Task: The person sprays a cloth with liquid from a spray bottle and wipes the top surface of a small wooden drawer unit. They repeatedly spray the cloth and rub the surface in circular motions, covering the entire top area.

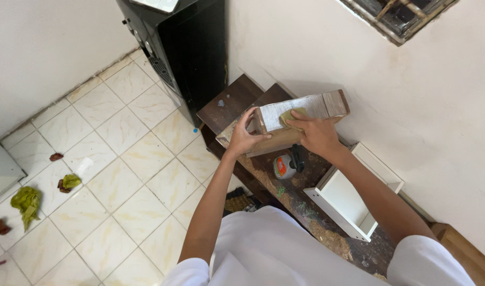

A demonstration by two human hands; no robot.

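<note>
A small wooden drawer box (316, 106), brown with a pale, whitish top face, is held tilted above a dark wooden bench (237, 100). My left hand (243, 137) grips its left end from the side. My right hand (315, 133) presses a small yellowish pad (291, 114) flat against the pale face, fingers spread over it. Brown dust lies on the bench below the box.
A white open box (353, 197) lies on the bench to the right. A small orange and grey can (283, 166) lies under my hands. A black cabinet (185, 47) stands behind the bench. Green and brown rags (26, 201) lie on the tiled floor at left.
</note>
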